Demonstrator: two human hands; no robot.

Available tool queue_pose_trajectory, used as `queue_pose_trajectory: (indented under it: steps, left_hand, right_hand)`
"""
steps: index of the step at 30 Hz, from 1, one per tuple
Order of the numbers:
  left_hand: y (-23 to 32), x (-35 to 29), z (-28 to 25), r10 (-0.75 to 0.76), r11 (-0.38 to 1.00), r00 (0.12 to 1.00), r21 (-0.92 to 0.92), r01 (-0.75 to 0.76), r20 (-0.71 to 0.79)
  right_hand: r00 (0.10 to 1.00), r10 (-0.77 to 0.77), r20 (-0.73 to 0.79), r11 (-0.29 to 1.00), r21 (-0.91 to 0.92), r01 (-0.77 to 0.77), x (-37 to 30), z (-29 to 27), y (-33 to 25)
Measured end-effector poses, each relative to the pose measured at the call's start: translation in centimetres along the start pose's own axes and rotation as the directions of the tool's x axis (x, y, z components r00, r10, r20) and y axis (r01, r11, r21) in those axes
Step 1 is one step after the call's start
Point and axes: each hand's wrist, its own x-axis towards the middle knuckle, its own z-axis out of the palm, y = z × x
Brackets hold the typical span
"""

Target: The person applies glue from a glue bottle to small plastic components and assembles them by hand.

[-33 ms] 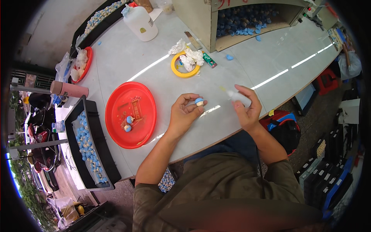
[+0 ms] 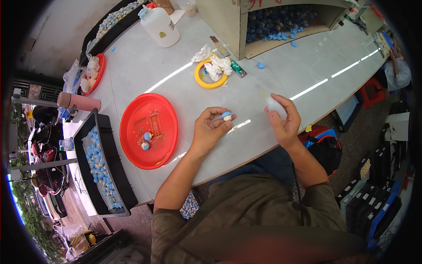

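Note:
Between the thumb and fingers of my left hand [image 2: 211, 127] is a small blue-and-cream figure part [image 2: 226, 115], held just above the grey table. My right hand [image 2: 286, 121] grips a small translucent white squeeze bottle [image 2: 276, 107], blurred, with a thin yellowish tip pointing up and to the left. The bottle and the part are well apart. Left of my left hand lies a round red tray [image 2: 132, 119]; two similar blue-and-cream pieces [image 2: 147, 138] rest in it. What is painted on the pieces is too small to make out.
At left, a black bin [image 2: 125, 185] holds many such pieces. Beyond the hands lie a yellow tape roll [image 2: 198, 79], crumpled tissue [image 2: 220, 66] and a green box [image 2: 238, 67]. A white jug [image 2: 162, 31] and a box of blue caps [image 2: 242, 35] stand at the back.
My right hand has shifted slightly to the right with the squeeze bottle, away from my left hand. The left hand and its piece stay almost still.

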Motion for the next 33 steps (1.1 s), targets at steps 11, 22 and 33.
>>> queue_pose_trajectory:
  steps: [11,22,33]
  left_hand:
    - [-0.2,-0.3,0.7,0.163,0.981,0.984,0.100,-0.169,0.066]
    - [0.5,-0.3,0.2,-0.001,1.000,0.995,-0.018,-0.001,-0.099]
    - [-0.1,0.1,-0.2,0.017,0.998,0.991,-0.058,-0.025,-0.135]
  right_hand:
    - [0.945,-0.061,-0.320,0.777,-0.610,-0.156,7.5,-14.5,5.5]
    - [0.824,-0.445,-0.349,0.595,-0.803,-0.019,4.9,-10.5,2.0]
    - [0.935,-0.098,0.342,0.496,-0.797,0.344,11.9,-0.4,6.3]
